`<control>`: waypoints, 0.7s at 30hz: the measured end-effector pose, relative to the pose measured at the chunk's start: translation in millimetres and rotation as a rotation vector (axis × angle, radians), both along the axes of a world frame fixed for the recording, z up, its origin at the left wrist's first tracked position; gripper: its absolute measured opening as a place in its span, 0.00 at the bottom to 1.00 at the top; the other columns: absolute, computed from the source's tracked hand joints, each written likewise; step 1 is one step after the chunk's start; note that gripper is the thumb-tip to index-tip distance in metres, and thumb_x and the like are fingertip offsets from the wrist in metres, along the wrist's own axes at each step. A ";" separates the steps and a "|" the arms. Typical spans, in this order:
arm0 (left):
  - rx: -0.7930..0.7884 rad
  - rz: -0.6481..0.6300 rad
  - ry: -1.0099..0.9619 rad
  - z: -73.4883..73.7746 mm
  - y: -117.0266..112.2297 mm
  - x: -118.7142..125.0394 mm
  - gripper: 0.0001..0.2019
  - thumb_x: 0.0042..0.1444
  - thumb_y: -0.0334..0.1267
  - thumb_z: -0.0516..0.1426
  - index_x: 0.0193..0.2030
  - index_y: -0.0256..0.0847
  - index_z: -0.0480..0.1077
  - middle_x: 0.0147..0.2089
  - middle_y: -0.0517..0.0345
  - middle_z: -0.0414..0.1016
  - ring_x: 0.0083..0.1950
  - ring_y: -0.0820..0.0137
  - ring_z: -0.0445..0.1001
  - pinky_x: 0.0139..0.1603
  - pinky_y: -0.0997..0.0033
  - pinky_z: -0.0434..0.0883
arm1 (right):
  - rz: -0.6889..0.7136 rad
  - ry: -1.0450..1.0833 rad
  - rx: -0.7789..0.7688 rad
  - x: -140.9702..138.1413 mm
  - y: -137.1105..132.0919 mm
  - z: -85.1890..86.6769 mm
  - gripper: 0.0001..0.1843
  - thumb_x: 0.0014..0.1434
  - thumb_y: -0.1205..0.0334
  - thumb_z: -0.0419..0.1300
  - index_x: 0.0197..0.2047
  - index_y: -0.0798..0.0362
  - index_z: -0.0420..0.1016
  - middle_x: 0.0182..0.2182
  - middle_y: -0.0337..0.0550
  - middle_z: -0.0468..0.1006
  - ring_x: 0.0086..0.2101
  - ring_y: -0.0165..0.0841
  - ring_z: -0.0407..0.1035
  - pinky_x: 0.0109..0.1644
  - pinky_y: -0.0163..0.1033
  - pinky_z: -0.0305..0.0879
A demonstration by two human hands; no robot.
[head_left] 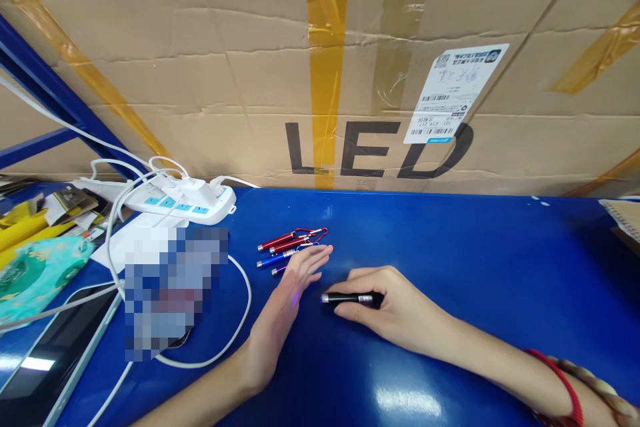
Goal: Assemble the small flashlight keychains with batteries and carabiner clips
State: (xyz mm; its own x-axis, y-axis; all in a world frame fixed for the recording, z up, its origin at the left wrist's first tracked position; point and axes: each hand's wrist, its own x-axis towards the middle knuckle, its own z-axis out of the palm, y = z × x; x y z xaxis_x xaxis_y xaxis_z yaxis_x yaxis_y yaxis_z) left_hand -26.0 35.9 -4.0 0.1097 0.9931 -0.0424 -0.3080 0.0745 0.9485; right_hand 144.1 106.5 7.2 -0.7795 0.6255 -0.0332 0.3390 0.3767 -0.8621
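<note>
My right hand [387, 303] grips a small black flashlight [347, 298] with a silver end, pointing left just over the blue table [450, 247]. A violet spot of light shows on the palm side of my left hand [295, 287], which is held on edge with its fingers stretched out, holding nothing. Beyond the left fingers lie two red keychain flashlights [290, 242] with red clips. Beside them is a blue one [277, 259], its far end partly covered by the left hand. A purple one [280, 269] is mostly hidden behind that hand.
A white power strip [210, 208] with plugs and looping white cables [245, 280] is at the left. Near it are a blurred-out object [175, 293], a tablet-like device [55, 353] and a teal packet [45, 273]. A large cardboard box [240, 67] stands along the back.
</note>
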 end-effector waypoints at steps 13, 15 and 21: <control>-0.014 -0.028 0.060 -5.7 -2.7 0.8 0.23 0.64 0.51 0.39 0.59 0.46 0.60 0.67 0.59 0.53 0.68 0.65 0.47 0.67 0.60 0.43 | 0.080 0.031 0.131 -1.8 -3.5 -14.0 0.15 0.64 0.60 0.49 0.46 0.52 0.75 0.39 0.41 0.77 0.36 0.29 0.71 0.41 0.33 0.65; -0.014 -0.013 0.058 -5.3 -2.7 1.0 0.22 0.64 0.50 0.40 0.58 0.47 0.61 0.66 0.60 0.55 0.67 0.65 0.48 0.67 0.60 0.43 | 0.076 0.063 0.102 -1.6 -2.8 -14.2 0.14 0.64 0.60 0.50 0.46 0.52 0.75 0.39 0.41 0.77 0.37 0.29 0.71 0.39 0.31 0.65; -0.044 0.010 0.033 -6.2 -2.0 -0.1 0.18 0.64 0.47 0.42 0.57 0.52 0.63 0.64 0.63 0.58 0.67 0.64 0.47 0.66 0.57 0.43 | 0.051 0.109 0.070 -1.0 -0.6 -14.9 0.14 0.63 0.60 0.51 0.45 0.52 0.75 0.39 0.41 0.77 0.38 0.28 0.71 0.39 0.30 0.64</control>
State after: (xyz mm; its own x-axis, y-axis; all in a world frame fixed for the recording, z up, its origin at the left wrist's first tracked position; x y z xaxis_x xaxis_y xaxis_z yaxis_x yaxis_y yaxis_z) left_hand -26.2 33.9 -10.2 0.0972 0.9912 -0.0899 -0.2775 0.1138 0.9540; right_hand 143.2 105.9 -7.7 -0.8069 0.5829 0.0959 0.2238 0.4519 -0.8635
